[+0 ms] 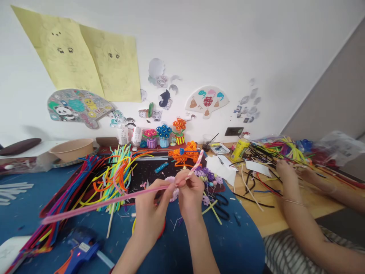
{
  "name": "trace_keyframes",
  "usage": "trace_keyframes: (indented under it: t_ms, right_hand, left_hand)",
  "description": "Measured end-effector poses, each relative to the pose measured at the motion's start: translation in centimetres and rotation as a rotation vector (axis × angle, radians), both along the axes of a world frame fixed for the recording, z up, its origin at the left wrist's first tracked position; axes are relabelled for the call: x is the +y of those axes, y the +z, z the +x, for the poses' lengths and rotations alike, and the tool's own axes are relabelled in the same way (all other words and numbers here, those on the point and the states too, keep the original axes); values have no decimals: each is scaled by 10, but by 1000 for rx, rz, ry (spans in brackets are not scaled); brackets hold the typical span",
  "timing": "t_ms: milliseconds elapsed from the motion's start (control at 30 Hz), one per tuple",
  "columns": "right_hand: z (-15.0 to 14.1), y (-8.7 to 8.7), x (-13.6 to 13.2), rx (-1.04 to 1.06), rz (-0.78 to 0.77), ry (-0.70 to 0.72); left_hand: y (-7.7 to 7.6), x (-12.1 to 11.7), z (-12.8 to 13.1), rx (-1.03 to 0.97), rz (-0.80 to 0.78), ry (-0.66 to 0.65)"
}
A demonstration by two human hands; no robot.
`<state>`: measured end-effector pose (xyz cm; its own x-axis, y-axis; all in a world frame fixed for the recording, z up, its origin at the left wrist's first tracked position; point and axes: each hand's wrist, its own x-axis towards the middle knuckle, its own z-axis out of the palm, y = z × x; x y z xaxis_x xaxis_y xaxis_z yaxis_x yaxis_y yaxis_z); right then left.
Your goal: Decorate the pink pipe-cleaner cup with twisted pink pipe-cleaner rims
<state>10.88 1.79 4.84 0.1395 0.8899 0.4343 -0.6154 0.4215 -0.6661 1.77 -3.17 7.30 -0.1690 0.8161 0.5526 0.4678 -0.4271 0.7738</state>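
Long pink pipe cleaners (105,203) run from the left into my two hands, which meet over the middle of the table. My left hand (152,207) pinches them between thumb and fingers. Close against it, my right hand (189,192) is closed on the other end, where a twisted pink-and-white length (197,163) sticks up to the right. A light purple fuzzy piece (173,195) shows partly behind my hands. Just beyond lie purple pipe-cleaner flowers (207,175) and an orange bundle (188,153).
A blue glue gun (83,249) lies front left, its red light showing. Bundled coloured pipe cleaners (116,179) spread across the dark tray. Black-handled scissors (221,207) lie right of my hands. At right, another person's hands (286,175) work among pipe cleaners. Small flower pots (164,141) stand by the wall.
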Motion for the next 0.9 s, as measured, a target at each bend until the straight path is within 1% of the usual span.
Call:
trace_keyframes:
  t_ms: [67, 100, 133, 167, 200, 233, 267, 333, 400, 433, 467, 500, 567, 600, 667, 767, 833, 900]
  right_hand:
    - [-2, 1, 4, 44, 60, 8]
    - [-3, 2, 6, 56, 82, 25]
    - [-2, 3, 7, 64, 99, 50]
    - [-1, 3, 8, 70, 109, 78]
    - [1, 4, 8, 70, 111, 104]
    - [4, 4, 7, 61, 99, 128]
    - [6, 3, 6, 33, 69, 156]
    - [11, 2, 2, -50, -22, 195]
    - [15, 2, -3, -110, -112, 200]
    - [16, 2, -5, -124, -144, 193]
    - [17, 2, -7, -128, -167, 182]
    - [17, 3, -8, -127, -187, 168]
    - [17, 4, -10, -126, -219, 153]
    - [16, 5, -11, -115, -230, 144]
    - [14, 6, -12, -75, -239, 134]
    - [7, 6, -11, 14, -195, 130]
    - [3, 4, -8, 75, -133, 118]
    - [-2, 2, -3, 116, -64, 106]
  left_hand:
    - [4, -2, 6, -286, -174, -121]
    - [5, -2, 8, -391, -238, -180]
    - [6, -2, 8, -449, -279, -219]
    - [7, -2, 8, -448, -288, -228]
    - [6, -2, 6, -386, -255, -201]
    - [6, -2, 4, -270, -180, -140]
    - [4, -1, 1, -115, -74, -59]
    - [2, -1, -6, 243, 202, 67]
    - [1, 0, -14, 549, 495, 101]
    - [2, 1, -17, 661, 604, 96]
    - [2, 2, -19, 743, 675, 91]
    - [2, 2, -21, 798, 708, 90]
    - [2, 3, -21, 829, 691, 76]
    - [1, 3, -20, 796, 661, 59]
    - [-2, 3, -14, 642, 553, 53]
    - [-5, 0, -3, 246, 241, 65]
    - [-2, -1, 3, -60, 36, -8]
    - [3, -2, 7, -317, -137, -126]
